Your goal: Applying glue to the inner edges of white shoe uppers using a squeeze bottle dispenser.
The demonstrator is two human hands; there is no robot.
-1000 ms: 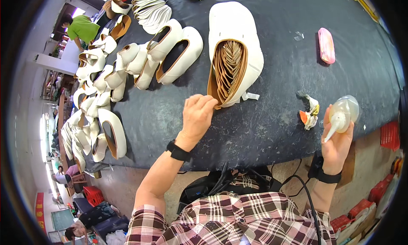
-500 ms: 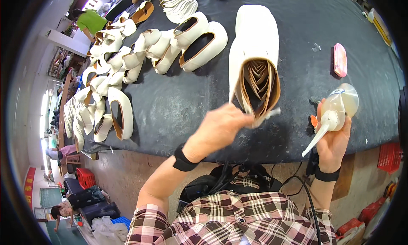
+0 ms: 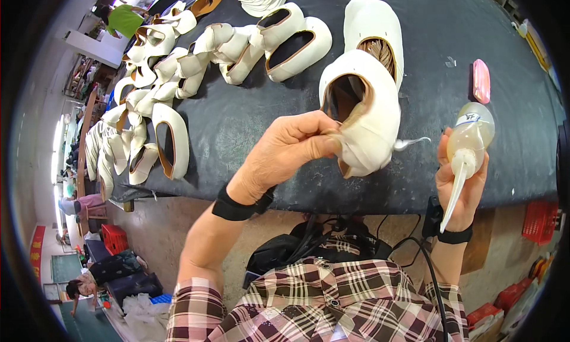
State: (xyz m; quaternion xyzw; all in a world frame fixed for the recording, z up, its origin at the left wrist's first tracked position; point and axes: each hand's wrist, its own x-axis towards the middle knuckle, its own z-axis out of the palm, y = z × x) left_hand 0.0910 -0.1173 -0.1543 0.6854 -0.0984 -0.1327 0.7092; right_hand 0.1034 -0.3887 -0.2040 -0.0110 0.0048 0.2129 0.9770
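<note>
Near the table's front edge, my left hand (image 3: 282, 149) pinches the rim of a white shoe upper (image 3: 383, 113) between thumb and fingers. This upper is lifted and tilted, its brown-edged opening turned toward my hand. A thin whitish wisp (image 3: 412, 142) sticks out from its right side; I cannot make out what it is. Behind it lies a stack of nested white shoe uppers (image 3: 371, 21), partly hidden by the held one. On the right, my right hand (image 3: 463, 202) is closed around a translucent squeeze bottle (image 3: 474, 128) whose long pale nozzle points down toward me.
White shoe uppers (image 3: 297, 54) spread in rows over the left of the black-covered table (image 3: 261, 116). A pink oblong object (image 3: 481, 82) lies beyond the bottle. Red crates (image 3: 539, 220) stand on the floor at right. Two people (image 3: 124, 21) (image 3: 89, 285) are off to the left.
One shoe upper has come off the near end of the stack and swung up in my left hand. The bottle's nozzle has turned more toward me.
</note>
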